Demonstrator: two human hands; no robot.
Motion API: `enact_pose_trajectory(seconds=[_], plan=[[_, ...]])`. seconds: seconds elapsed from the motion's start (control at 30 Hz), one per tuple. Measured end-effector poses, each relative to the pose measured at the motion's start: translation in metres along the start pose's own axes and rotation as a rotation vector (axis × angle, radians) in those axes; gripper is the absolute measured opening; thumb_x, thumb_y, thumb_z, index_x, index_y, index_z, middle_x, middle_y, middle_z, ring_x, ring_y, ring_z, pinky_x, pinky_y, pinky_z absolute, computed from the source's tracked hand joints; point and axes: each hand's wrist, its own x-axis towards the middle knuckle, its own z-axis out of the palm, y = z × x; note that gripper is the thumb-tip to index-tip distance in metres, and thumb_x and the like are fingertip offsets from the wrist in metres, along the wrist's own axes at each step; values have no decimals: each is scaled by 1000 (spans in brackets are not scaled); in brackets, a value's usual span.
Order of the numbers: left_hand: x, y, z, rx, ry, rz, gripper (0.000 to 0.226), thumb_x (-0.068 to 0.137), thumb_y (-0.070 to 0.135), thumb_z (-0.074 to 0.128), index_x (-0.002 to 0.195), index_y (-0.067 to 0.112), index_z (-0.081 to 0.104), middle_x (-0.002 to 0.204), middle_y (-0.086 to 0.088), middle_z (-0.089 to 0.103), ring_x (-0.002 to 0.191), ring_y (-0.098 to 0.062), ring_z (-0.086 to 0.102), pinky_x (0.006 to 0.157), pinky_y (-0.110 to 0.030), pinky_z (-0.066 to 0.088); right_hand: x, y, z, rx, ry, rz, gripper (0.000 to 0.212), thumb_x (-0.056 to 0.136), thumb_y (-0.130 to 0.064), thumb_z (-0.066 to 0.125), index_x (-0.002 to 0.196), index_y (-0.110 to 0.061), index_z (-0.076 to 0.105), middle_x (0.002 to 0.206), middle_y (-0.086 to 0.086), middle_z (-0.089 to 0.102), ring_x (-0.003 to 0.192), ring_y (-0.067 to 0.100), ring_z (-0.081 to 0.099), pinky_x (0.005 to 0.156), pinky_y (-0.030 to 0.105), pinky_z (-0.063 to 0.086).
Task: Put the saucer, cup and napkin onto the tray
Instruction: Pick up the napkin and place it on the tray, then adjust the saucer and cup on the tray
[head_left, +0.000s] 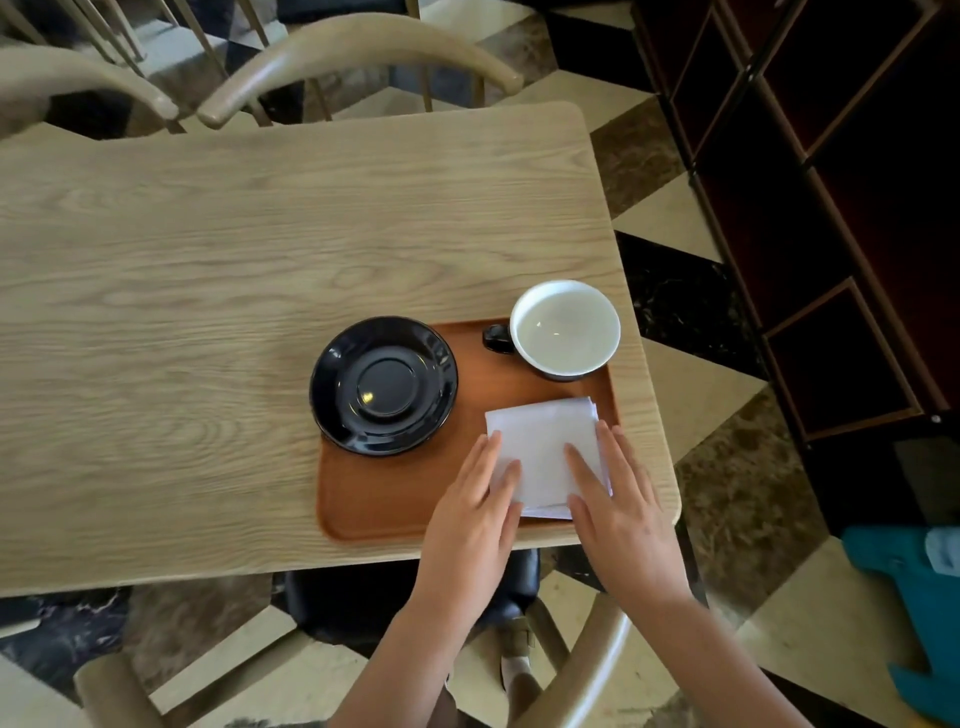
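A brown wooden tray (395, 499) lies at the table's near right corner. On its left part rests a black saucer (383, 385), overhanging the tray's left rim. A cup (565, 327), black outside and white inside, stands upright at the tray's far right, handle pointing left. A folded white napkin (543, 447) lies on the tray's near right part. My left hand (475, 512) rests flat on the napkin's left edge. My right hand (618, 504) lies flat on its right side. Both hands have their fingers spread on the napkin, not gripping it.
The light wooden table (208, 312) stretches left and far of the tray. Curved wooden chair backs (358, 49) stand at the far edge, another chair (582, 670) below me. A dark shelf unit (831, 208) stands right, a teal object (914, 597) on the floor.
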Motion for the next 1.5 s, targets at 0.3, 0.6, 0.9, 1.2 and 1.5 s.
enact_pose_trajectory(seconds=[0.3,0.6,0.9,1.2,1.5], plan=[[-16,-4,2,211,-202,38,56,95,44,24,145,19,22,154,-9,23,141,-22,20,110,-44,29,-8,1,0,-121,-120,23,54,98,-40,9,138,-15,35,149,16,31,139,30,24,108,48,27],[-20,-32,-40,220,-59,-165,57,92,43,30,144,21,23,155,-9,19,143,-22,14,111,-45,17,26,-61,-8,-95,-99,-111,51,98,-36,12,130,-15,46,140,16,46,132,28,35,108,48,27],[-36,-73,-50,322,-115,-288,58,93,48,21,144,20,20,153,-10,26,141,-23,16,110,-47,23,62,-101,20,-225,-219,-278,47,88,-33,30,123,-19,57,134,11,55,130,26,43,110,50,15],[-44,-66,-49,292,-104,-268,56,94,46,25,143,20,25,151,-11,30,140,-23,21,110,-43,31,50,-95,18,-185,-162,-320,44,88,-30,34,121,-16,61,130,12,58,126,27,47,105,51,32],[-66,-59,-47,286,-156,-257,58,95,49,10,144,22,24,151,-9,28,140,-22,21,109,-45,31,24,-86,23,-198,-160,-333,45,91,-33,33,126,-18,55,133,12,55,130,27,42,107,52,31]])
